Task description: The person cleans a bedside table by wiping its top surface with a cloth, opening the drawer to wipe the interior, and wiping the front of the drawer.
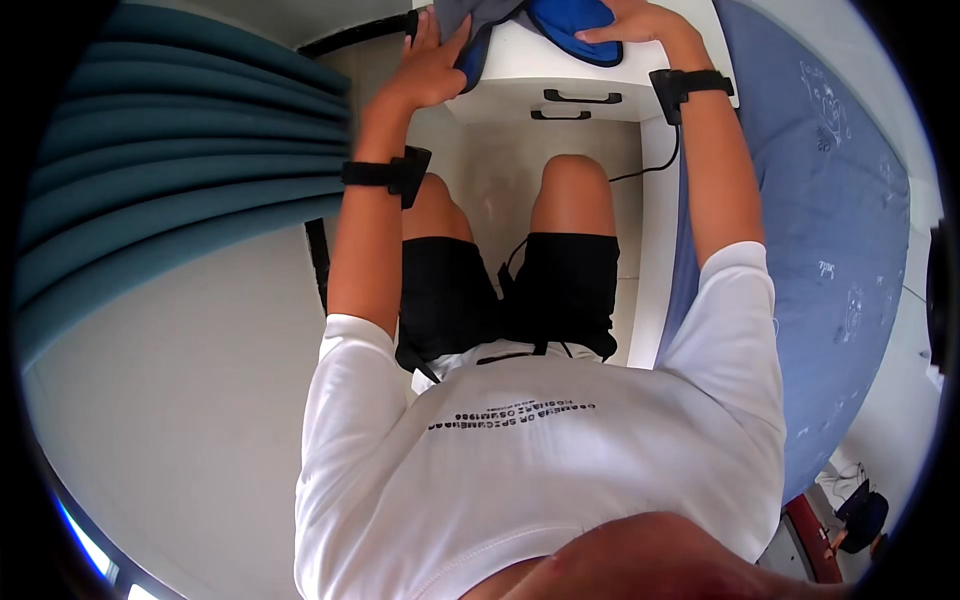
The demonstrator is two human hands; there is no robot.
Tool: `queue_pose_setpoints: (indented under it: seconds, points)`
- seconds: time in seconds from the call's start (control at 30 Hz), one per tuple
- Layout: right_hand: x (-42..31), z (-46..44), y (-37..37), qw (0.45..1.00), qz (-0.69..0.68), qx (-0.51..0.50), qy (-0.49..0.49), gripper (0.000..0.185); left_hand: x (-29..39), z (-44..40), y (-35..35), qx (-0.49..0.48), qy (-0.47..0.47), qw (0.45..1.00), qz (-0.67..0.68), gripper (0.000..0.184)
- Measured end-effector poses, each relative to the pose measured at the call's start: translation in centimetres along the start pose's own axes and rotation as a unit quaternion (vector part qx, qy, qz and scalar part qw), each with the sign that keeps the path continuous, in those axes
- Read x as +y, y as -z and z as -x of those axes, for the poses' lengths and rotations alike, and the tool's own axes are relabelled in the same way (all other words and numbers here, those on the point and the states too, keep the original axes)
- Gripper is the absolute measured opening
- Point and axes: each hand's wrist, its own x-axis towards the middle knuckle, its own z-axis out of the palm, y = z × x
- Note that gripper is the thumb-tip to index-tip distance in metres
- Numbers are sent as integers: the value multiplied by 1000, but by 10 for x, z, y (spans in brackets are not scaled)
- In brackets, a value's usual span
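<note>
A grey and blue piece of fabric with dark edging lies on a white drawer cabinet at the top edge of the head view. Its grey part is on the left and its blue part on the right; the far portion is cut off, so I cannot tell its kind. My left hand rests at the grey side with fingers apart, the thumb against the cloth. On the blue side my right hand lies with its thumb on the fabric and the other fingers partly out of frame.
Two black handles, an upper one and a lower one, are on the cabinet front. Teal curtains hang at left. A bed with a blue sheet stands at right. A black cable runs beside my knee. Both wrists wear black straps.
</note>
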Motion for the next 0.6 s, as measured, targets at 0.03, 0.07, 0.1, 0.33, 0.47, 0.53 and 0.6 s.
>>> queue_pose_setpoints:
  seconds: [0.03,0.07,0.1,0.33,0.47,0.53,0.6]
  points:
    - [1,-1,-4,1000,0,-2,-2,106,1,2,-1,-1,0,1000,2,96]
    - [3,-3,-12,999,38,20,3,107,3,5,-2,24,-4,1000,-4,94]
    - [5,-5,-20,996,77,43,8,108,6,7,-3,51,-9,999,-9,92]
    - [-69,-5,-120,944,104,313,17,78,33,8,-12,245,-34,967,-64,92]
    - [-114,19,-136,928,65,363,49,77,37,12,-4,142,11,990,20,81]
    - [-112,24,-149,913,75,396,58,71,34,17,-6,152,7,988,-5,81]
    - [-108,32,-151,915,185,359,-17,68,45,26,-10,168,106,976,89,82]
